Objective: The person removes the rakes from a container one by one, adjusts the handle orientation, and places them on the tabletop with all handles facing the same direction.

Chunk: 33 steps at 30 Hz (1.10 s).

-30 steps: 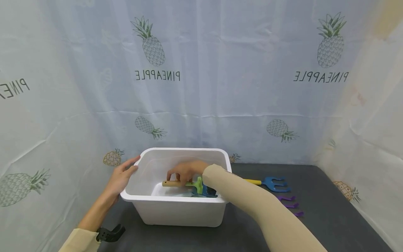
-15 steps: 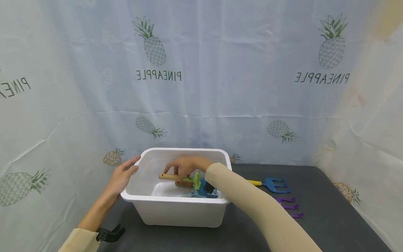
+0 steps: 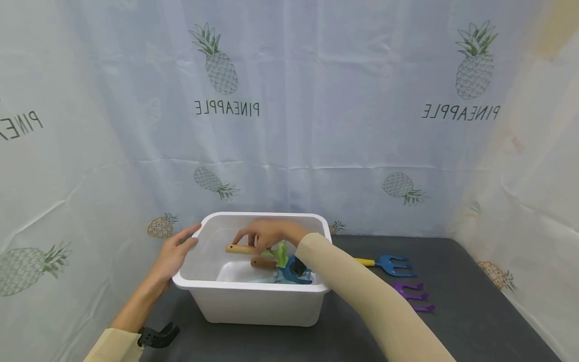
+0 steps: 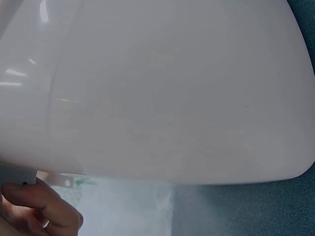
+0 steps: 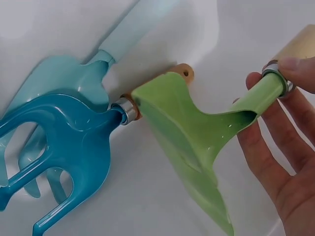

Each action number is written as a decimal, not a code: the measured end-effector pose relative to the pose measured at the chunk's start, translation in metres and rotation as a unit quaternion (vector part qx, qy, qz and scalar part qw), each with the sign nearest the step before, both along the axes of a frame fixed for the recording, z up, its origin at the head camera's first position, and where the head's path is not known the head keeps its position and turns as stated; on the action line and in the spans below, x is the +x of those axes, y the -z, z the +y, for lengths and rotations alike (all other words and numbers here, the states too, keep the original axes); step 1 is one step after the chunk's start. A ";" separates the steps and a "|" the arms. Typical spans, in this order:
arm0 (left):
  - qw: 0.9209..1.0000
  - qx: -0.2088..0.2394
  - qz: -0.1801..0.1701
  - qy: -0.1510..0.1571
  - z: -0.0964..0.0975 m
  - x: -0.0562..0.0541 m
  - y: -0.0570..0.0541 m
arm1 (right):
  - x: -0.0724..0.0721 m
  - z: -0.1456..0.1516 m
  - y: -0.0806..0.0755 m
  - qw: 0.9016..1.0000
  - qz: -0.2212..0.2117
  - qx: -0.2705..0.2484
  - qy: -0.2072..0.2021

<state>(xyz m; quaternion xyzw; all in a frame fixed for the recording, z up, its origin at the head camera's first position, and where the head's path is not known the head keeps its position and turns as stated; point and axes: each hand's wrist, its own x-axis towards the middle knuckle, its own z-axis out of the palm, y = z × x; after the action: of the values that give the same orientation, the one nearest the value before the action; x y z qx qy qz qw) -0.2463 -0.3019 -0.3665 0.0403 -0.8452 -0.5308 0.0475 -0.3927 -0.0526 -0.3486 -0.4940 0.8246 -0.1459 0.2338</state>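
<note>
My left hand (image 3: 174, 254) grips the left rim of a white plastic tub (image 3: 258, 304). Inside the tub, my right hand (image 3: 267, 235) pinches the pale wooden handle (image 3: 239, 249) of a green garden tool with a broad blade (image 5: 187, 132), held above the tub floor. Below that blade, a blue garden fork (image 5: 78, 142) with a brown wooden handle (image 3: 263, 262) lies over light-blue garden tools (image 5: 59, 78). Part of the tub's right end is hidden by the right forearm in the head view.
Right of the tub, a blue fork with a yellow handle (image 3: 393, 265) and a purple fork (image 3: 411, 296) lie on the dark tabletop (image 3: 479, 301), partly hidden by the right sleeve. A pineapple-print curtain (image 3: 307, 125) hangs behind.
My right hand has raised the green garden tool and shifted slightly left, exposing the brown handle below. The left hand and the tub have stayed in place.
</note>
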 end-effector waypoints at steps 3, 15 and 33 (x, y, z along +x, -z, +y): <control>1.000 0.000 0.003 0.001 0.002 0.000 0.000 | 0.003 0.001 -0.002 1.000 0.020 -0.002 -0.015; 1.000 0.006 -0.002 0.002 0.000 0.003 0.001 | 0.005 0.003 -0.008 0.999 0.010 -0.030 -0.026; 1.000 -0.001 -0.006 -0.002 0.001 0.001 0.001 | 0.020 0.014 -0.035 0.997 0.072 -0.026 -0.032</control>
<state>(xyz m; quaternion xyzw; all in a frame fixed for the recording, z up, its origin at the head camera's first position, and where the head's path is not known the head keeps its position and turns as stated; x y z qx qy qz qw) -0.2455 -0.3008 -0.3678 0.0453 -0.8460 -0.5295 0.0440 -0.3725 -0.0385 -0.3138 -0.5350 0.8192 -0.1238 0.1652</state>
